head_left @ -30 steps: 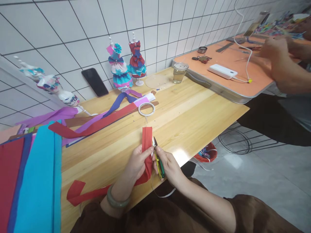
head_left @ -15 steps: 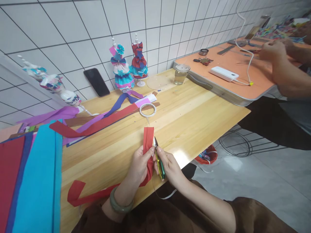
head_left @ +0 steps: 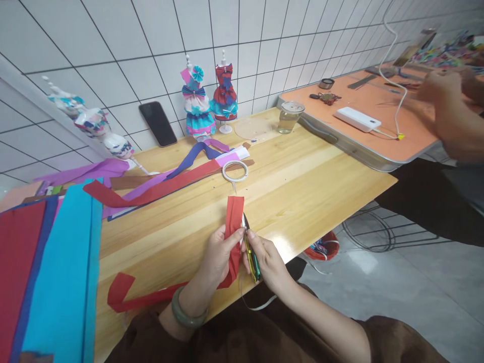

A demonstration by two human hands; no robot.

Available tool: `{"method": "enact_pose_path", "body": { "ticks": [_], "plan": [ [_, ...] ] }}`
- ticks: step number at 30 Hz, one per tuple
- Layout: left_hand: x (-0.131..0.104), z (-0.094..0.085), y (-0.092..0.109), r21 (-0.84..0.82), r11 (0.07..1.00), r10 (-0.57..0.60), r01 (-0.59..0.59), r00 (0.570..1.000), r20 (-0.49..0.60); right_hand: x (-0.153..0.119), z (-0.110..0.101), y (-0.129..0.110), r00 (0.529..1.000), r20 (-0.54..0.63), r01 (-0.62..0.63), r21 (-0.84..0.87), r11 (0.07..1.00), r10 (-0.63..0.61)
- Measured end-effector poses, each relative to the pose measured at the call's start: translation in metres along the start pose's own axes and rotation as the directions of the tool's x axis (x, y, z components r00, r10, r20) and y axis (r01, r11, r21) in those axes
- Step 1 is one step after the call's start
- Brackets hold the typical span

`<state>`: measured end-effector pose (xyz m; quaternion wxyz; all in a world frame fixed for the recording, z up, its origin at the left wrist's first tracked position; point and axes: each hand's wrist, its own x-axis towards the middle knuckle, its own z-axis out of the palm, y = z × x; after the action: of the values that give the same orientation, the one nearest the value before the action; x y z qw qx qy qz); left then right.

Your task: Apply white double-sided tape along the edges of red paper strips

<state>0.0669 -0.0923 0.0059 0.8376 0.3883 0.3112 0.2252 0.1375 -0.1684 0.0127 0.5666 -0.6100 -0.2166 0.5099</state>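
My left hand (head_left: 219, 254) is closed on a red fabric-like strip (head_left: 235, 212), thumb on its right edge. The strip's far end stands up above the fingers, and its tail trails left over the table, ending in a fold. In my right hand (head_left: 269, 258) is a pair of yellow-green thread snips (head_left: 252, 259), dark blade tips pointing away beside the strip's edge. Something white shows between blade and strip. A thin white tape (head_left: 262, 305) hangs in a loop below the hands. Just beyond them lies a white tape roll (head_left: 235, 180).
Red, purple and blue strips (head_left: 170, 185) lie behind, with large blue sheets (head_left: 64, 267) at left. Decorated dress-form figures (head_left: 199, 121), a phone (head_left: 158, 123) and a lidded cup (head_left: 289, 118) stand along the wall. Another person's hand (head_left: 440, 93) is over the orange table (head_left: 321, 111).
The view has shifted slightly, so the background sits further right. Both hands keep the same hold on the red strip and the snips, with almost no movement.
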Motion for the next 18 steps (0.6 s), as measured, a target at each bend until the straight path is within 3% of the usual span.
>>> {"method": "enact_pose_path", "body": {
  "ticks": [18],
  "plan": [
    [0.0023, -0.0026, -0.0011, -0.017, 1.000, -0.005, 0.005, 1.000, -0.031, 0.0005, 0.0039, -0.0001, 1.000, -0.014, -0.016, 0.051, 0.999, 0.017]
  ]
}}
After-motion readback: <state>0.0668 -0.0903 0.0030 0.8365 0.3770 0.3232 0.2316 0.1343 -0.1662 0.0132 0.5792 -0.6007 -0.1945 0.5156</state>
